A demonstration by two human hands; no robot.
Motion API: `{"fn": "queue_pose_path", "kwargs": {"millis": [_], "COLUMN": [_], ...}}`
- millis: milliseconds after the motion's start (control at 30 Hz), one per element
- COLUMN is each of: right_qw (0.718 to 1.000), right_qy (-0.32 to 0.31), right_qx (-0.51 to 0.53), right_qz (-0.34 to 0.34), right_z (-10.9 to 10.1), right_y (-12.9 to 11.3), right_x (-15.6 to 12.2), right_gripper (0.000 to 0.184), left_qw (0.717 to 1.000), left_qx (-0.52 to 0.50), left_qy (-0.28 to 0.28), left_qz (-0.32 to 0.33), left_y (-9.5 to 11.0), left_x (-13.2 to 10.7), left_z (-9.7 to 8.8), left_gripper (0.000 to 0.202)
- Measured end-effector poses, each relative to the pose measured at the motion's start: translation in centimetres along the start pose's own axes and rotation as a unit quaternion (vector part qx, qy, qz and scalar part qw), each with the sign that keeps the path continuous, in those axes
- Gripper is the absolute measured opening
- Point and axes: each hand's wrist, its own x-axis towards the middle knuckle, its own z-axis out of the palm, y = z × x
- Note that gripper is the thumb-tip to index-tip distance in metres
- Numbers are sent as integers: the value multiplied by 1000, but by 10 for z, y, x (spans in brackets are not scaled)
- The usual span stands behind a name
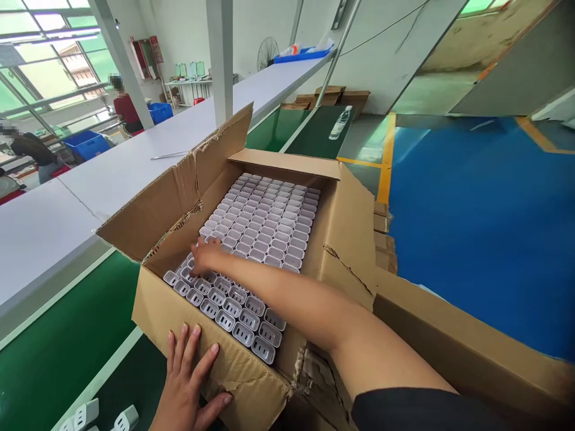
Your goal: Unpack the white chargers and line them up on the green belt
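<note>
An open cardboard box sits tilted on the green belt, packed with rows of small white plastic charger shells. My right hand reaches deep into the box and rests on the shells near its left wall, fingers curled among them; whether it grips one is hidden. My left hand lies flat with fingers spread against the box's near outer wall.
A few loose white shells lie on the green conveyor belt at the bottom left. A long white table runs to the left, with people seated beyond it. A water bottle lies farther along. Blue floor is to the right.
</note>
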Motion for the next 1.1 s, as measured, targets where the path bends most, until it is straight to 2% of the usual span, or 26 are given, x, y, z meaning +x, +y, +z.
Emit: {"fn": "queue_pose_path", "kwargs": {"millis": [167, 267, 367, 433, 533, 633, 700, 733, 800, 867, 900, 967, 1033, 1100], "right_qw": [998, 985, 944, 919, 892, 894, 883, 866, 811, 749, 724, 666, 633, 610], "right_qy": [38, 54, 50, 28, -80, -145, -162, -180, -237, -298, -323, -373, -413, -451], "right_qx": [13, 90, 167, 162, 165, 250, 339, 385, 471, 546, 579, 641, 654, 651], "right_qz": [-53, -136, -279, -357, -413, -343, -281, -264, -256, -228, -191, -76, -22, -4], "right_z": [-68, -95, -100, -88, -47, 11, 53, 76, 124, 176, 203, 253, 292, 320], "right_y": [2, -6, -27, -43, -59, -64, -67, -70, -80, -94, -102, -113, -118, -118], "right_x": [-20, -47, -100, -149, -225, -275, -287, -286, -275, -257, -247, -229, -214, -203], "right_gripper": [87, 80, 79, 86, 88, 86, 87, 87, 81, 70, 65, 61, 59, 62], "left_qw": [1000, 1000, 1000, 1000, 998, 992, 977, 961, 910, 856, 836, 816, 803, 796], "left_qx": [9, 14, 6, -8, -24, -66, -137, -175, -233, -253, -251, -237, -226, -220], "left_qy": [1, -7, -17, -15, -12, 9, 80, 124, 201, 239, 245, 246, 236, 212], "left_qz": [2, -4, -9, -20, -57, -108, -140, -175, -277, -382, -421, -467, -499, -522], "left_y": [5, 7, 0, -10, -26, -36, -40, -41, -45, -47, -48, -46, -37, -20], "left_x": [6, 7, 8, 8, 3, -17, -39, -53, -84, -121, -141, -184, -225, -260], "left_z": [-2, -3, -6, -10, -16, -16, -13, -11, -8, -9, -11, -18, -26, -31], "left_gripper": [86, 84, 80, 77, 69, 64, 58, 54, 43, 36, 34, 33, 33, 33]}}
